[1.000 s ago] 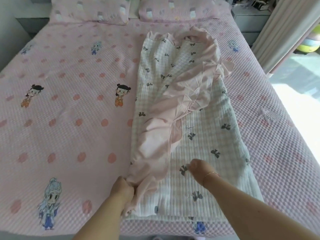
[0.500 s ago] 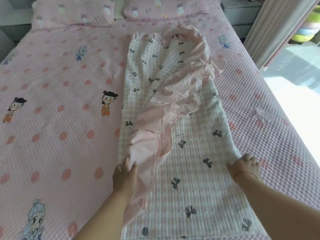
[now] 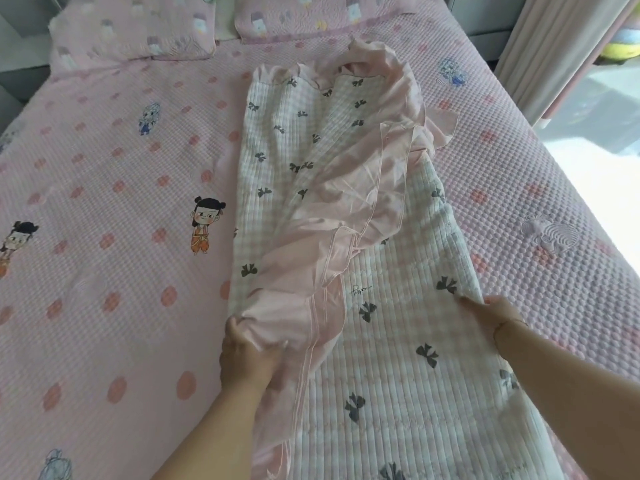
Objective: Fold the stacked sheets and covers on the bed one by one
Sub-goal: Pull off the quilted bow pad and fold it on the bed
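Both arms reach forward; left hand [image 3: 247, 355] and right hand [image 3: 493, 315] each grip cloth, fingers curled.

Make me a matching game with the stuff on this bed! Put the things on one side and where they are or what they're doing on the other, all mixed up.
Things:
1. left hand
2. right hand
3. pillows
4. ruffle

Places or states:
A. at the head of the bed
B. grips the pink fabric at the cover's left edge
C. lies bunched along the top of the bow-print cover
D. holds the cover's right edge

Pairs: 1-B, 2-D, 3-A, 4-C
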A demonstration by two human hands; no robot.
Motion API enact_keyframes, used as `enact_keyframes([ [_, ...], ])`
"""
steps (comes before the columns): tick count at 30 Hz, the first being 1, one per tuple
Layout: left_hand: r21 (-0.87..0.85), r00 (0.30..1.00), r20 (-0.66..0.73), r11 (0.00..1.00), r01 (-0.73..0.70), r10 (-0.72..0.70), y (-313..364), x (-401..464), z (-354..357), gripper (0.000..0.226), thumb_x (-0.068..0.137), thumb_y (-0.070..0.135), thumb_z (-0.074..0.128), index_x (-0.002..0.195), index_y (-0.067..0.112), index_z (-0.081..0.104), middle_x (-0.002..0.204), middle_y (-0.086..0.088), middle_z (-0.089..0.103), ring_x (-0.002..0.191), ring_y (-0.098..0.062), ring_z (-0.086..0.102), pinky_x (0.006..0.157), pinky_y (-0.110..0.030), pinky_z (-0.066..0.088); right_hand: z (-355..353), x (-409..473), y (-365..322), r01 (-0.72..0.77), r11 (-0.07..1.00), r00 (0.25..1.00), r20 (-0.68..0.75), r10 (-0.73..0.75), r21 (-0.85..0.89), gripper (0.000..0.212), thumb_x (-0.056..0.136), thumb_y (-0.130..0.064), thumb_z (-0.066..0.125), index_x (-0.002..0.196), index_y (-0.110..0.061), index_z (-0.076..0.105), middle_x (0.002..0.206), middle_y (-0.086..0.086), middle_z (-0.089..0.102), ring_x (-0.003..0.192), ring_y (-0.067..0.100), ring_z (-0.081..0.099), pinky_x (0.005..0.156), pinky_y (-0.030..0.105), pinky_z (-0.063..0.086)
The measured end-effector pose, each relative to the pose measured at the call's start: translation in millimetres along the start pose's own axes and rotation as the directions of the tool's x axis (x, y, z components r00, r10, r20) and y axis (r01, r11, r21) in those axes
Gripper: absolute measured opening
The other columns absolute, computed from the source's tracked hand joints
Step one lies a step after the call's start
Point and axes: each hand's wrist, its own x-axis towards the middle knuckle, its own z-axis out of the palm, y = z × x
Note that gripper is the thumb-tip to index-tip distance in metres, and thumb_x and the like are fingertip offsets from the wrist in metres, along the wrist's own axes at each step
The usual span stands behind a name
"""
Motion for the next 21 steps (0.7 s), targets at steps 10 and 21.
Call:
enact_keyframes([
  [10,-0.03,0.947,0.308,0.994,0.107,-0.093,19,42,-20,0.029,0.076,0.028,0.081,0.075,0.009,0.059,0.07,-0.006,0.063,0.059,-0.02,0.058,0.057,-0.025,0.047,26,-48,-28,-0.062,0.983,0.997,-0.027,0.068,0.171,0.051,0.09,-0.052,0.054,0.095,-0.001,0.053,0.072,0.01,0.054,0.067,0.025,0.053,0.061,0.03,0.042],
  [21,0.461,0.981,0.179,0.874,-0.153,0.077,-61,132,-202,0.028,0.074,0.025,0.079,0.091,0.007,0.066,0.094,-0.012,0.071,0.079,-0.026,0.063,0.065,-0.026,0.043,202,-204,-29,-0.168,0.985,0.947,0.273,0.169,-0.026,0.057,0.09,-0.056,0.048,0.122,-0.008,0.056,0.094,0.008,0.067,0.074,0.022,0.064,0.065,0.03,0.055],
])
